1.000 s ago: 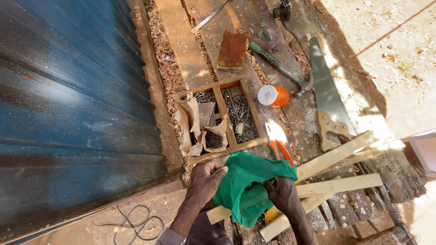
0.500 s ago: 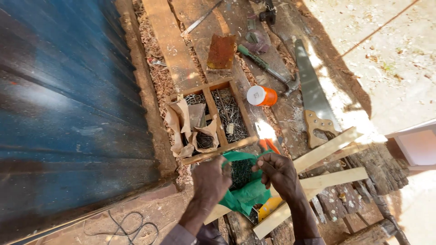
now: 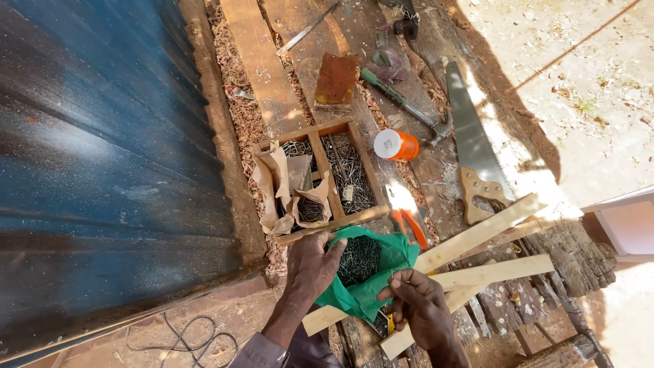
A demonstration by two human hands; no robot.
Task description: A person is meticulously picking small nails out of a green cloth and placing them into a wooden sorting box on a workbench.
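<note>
While the left hand (image 3: 312, 264) grips the rim of the green bag (image 3: 364, 289), fingers curled into its mouth, the right hand (image 3: 421, 308) pinches the bag's near edge. Dark nails (image 3: 359, 259) fill the bag, between both hands, over pale wood strips (image 3: 490, 272) on the desk (image 3: 327, 41). Just beyond sits a divided wooden nail box (image 3: 320, 177); orange-lidded tub (image 3: 395, 145), handsaw (image 3: 473, 153) and orange-handled pliers (image 3: 409, 225) lie right of it.

A bag (image 3: 368, 272) of nails (image 3: 359, 259) is lying at the centre of the bench (image 3: 354, 41), on crossed wooden strips (image 3: 490, 272). The left hand (image 3: 310, 262) is sitting at the bag's nine o'clock, the right hand (image 3: 419, 303) at its five. A compartmented nail box (image 3: 320, 180) is lying at twelve, a can (image 3: 395, 144) at one, and a handsaw (image 3: 473, 153) at two.
</note>
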